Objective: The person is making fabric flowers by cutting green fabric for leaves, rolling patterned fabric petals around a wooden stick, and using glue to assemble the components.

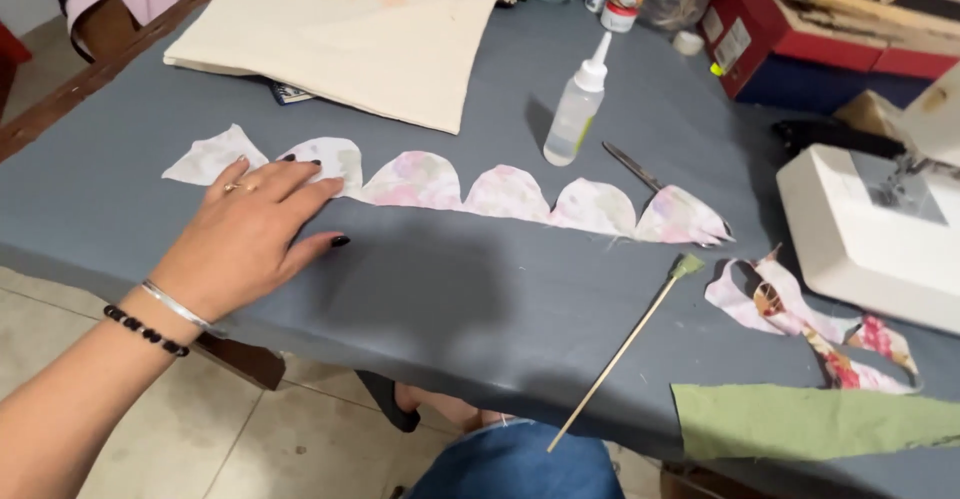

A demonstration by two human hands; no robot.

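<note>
Left hand [250, 234] lies flat, fingers spread, on scalloped floral fabric strip [470, 194]

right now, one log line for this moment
left hand flat on grey cloth, fingertips on scalloped floral fabric row | right hand out of view | glue bottle, scissors, stick untouched

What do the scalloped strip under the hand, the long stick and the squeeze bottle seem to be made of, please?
The scalloped strip looks like thin printed woven fabric, matte, with soft floral blotches. The long stick seems pale bare wood or bamboo, with a greenish tip. The squeeze bottle looks like translucent soft plastic with a white nozzle. The left hand presses the strip flat.
</note>
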